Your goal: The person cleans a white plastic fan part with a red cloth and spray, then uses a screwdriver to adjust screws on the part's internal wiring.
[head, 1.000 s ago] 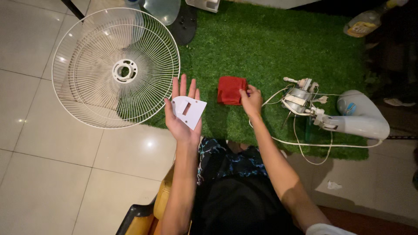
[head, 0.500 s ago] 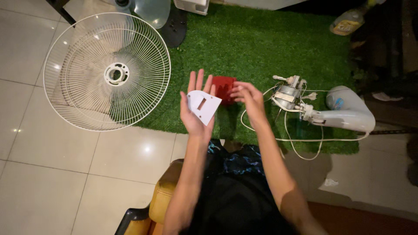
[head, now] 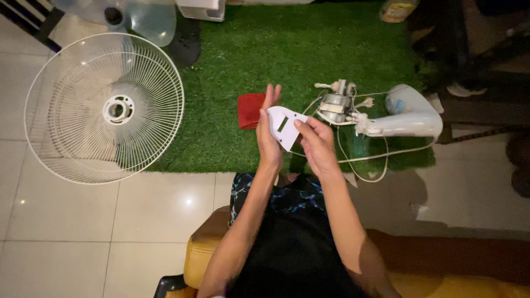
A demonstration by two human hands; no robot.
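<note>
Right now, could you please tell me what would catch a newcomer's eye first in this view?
Probably the white plastic cover piece with a slot, held up between the left hand and right hand at the centre. On the left, a big white wire fan guard lies half on the tiles, half on the green artificial grass mat. To the right of the hands, a bare fan motor with loose wires lies on the mat beside the white fan housing.

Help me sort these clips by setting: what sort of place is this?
Probably a room in a home, used for a fan repair: tiled floor, a green turf mat, a yellow seat, and a fan grille and motor laid out.
</note>
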